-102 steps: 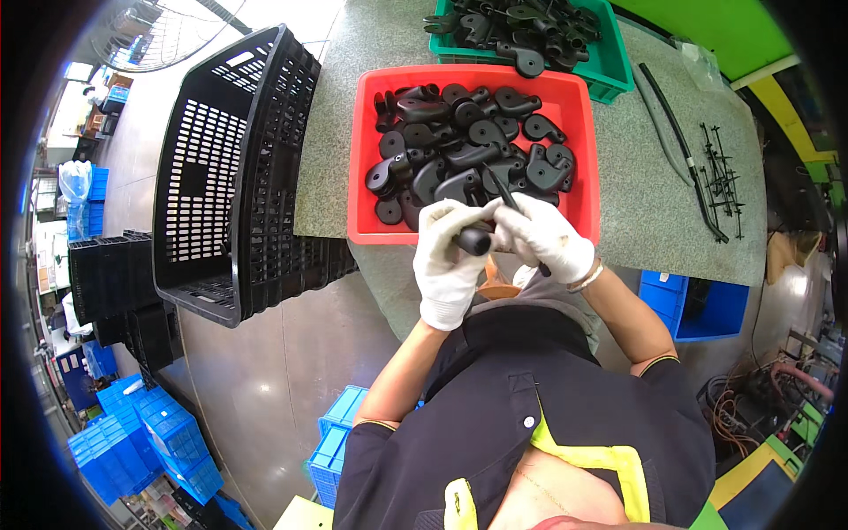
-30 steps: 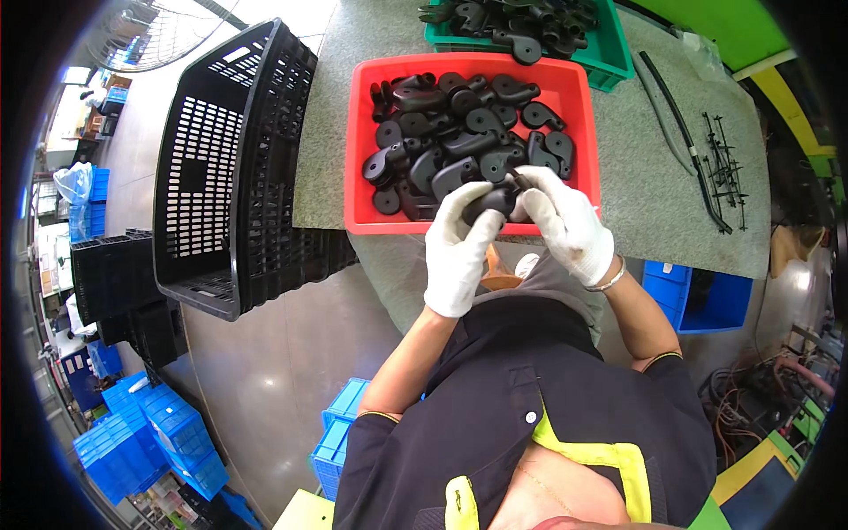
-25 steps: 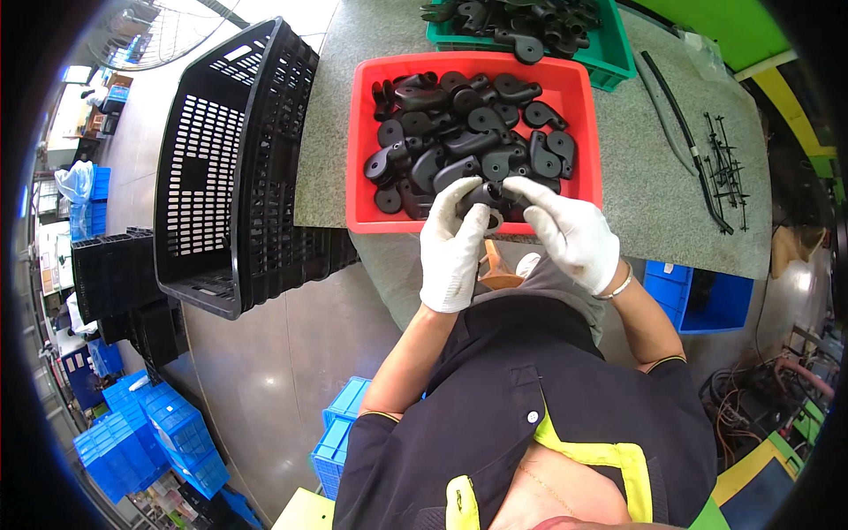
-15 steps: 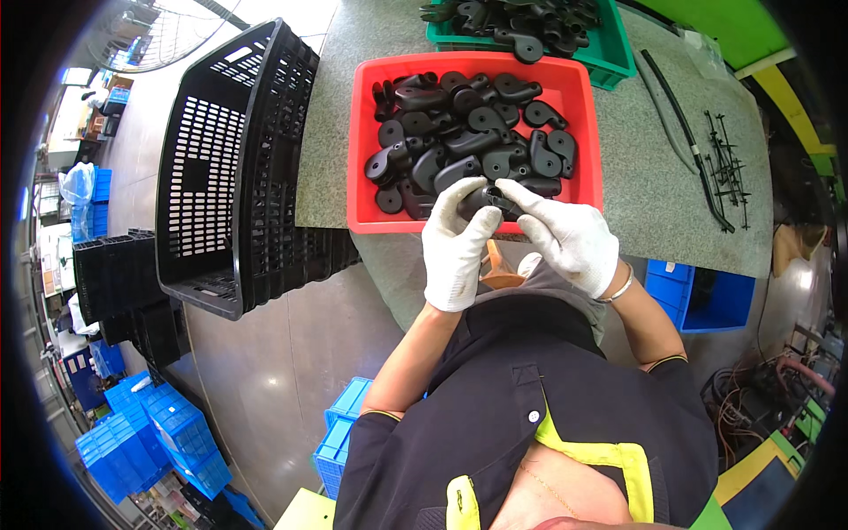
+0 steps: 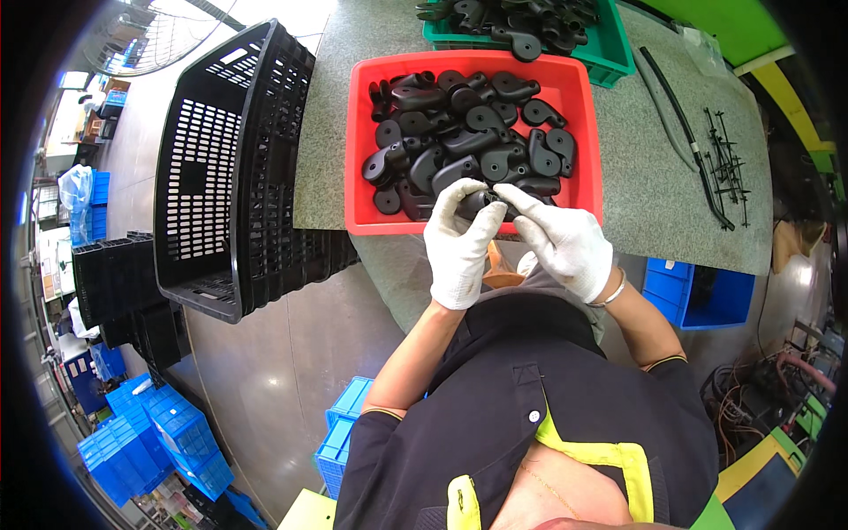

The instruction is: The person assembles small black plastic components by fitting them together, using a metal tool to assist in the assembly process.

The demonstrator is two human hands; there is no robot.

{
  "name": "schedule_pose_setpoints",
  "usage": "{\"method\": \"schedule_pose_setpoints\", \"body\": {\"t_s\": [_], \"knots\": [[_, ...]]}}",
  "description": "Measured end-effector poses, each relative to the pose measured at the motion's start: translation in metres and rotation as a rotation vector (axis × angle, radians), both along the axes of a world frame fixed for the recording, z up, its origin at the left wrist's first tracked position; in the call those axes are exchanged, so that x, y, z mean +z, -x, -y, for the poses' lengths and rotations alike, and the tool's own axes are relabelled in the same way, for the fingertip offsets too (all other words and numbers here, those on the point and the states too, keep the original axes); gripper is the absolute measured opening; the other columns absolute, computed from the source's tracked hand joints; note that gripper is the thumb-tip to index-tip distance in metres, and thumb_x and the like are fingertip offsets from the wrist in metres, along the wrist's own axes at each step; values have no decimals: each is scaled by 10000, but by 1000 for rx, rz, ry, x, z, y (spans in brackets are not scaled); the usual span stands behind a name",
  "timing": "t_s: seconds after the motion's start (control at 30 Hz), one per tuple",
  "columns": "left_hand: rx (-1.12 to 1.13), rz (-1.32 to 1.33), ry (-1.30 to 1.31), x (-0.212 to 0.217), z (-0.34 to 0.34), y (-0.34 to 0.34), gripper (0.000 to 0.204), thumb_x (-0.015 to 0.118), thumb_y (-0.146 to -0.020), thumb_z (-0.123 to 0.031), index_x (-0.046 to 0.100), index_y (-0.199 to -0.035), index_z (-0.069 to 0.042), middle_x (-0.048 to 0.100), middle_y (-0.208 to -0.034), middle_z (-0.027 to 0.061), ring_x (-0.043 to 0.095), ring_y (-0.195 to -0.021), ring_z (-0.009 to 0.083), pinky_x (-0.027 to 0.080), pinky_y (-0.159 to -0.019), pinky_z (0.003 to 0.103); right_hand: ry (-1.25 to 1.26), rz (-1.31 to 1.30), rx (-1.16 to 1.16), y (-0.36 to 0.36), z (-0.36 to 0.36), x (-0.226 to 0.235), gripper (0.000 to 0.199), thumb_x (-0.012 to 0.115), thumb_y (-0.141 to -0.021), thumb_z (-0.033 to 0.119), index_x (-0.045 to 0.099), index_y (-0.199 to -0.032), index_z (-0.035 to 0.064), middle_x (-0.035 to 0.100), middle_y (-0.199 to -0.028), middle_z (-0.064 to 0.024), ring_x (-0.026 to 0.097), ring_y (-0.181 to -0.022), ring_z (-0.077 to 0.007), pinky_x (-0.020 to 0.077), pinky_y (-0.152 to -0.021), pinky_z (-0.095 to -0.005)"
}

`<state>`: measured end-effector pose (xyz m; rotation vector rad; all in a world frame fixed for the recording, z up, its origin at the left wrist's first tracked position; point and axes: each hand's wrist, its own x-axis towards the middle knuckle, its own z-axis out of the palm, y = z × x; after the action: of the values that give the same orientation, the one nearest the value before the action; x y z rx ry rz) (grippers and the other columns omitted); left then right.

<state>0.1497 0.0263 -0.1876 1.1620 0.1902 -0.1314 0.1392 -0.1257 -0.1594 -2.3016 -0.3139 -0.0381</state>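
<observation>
A black plastic part (image 5: 474, 205) is gripped in my gloved left hand (image 5: 456, 256), its thumb and fingers curled round it over the near rim of a red tray (image 5: 361, 190). My right hand (image 5: 570, 250), in a white glove too, has closed its fingertips on the right end of that part. The fingers cover much of it, so its full shape does not show. Inside the tray lies a heap of similar black parts (image 5: 481, 141), each with a round disc-like end and a short tubular arm.
Behind the tray stands a green crate (image 5: 620, 53) of black parts. A bent black tube (image 5: 685, 128) and thin black rods (image 5: 726, 168) lie on the grey table (image 5: 649, 177) at right. A large black slatted crate (image 5: 247, 177) stands left; a blue bin (image 5: 667, 287) is below right.
My left thumb and fingertips have shifted slightly to the right over the part. My right hand has drawn a little left. Both hands keep hold of it.
</observation>
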Motion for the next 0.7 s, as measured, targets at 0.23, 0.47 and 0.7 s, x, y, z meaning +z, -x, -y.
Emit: {"method": "schedule_pose_setpoints", "body": {"t_s": [0.23,0.47,0.7], "knots": [[436,379,-575,5,-78,-36,220,609,-922,-111,547,-1123,-48,563,-942,55,589,-768,151,502,-685,265,212,222,-167,-56,30,-41,246,556,-914,280,574,-1089,110,630,-836,-140,630,-757,-329,497,-633,-434],[868,457,-1012,18,-245,-81,272,622,-898,-62,574,-1137,57,623,-1109,135,614,-937,184,504,-847,285,360,30,-54,-113,27,-65,350,587,-866,323,534,-1092,61,632,-963,-162,614,-911,-355,486,-784,-448],[734,467,-1555,1,-225,-82,434,685,-849,-232,576,-1182,24,552,-1207,181,505,-1163,321,376,-1027,403,356,-270,-52,-136,18,-72,408,617,-785,399,591,-967,35,653,-913,-222,634,-895,-369,493,-793,-439]]}}
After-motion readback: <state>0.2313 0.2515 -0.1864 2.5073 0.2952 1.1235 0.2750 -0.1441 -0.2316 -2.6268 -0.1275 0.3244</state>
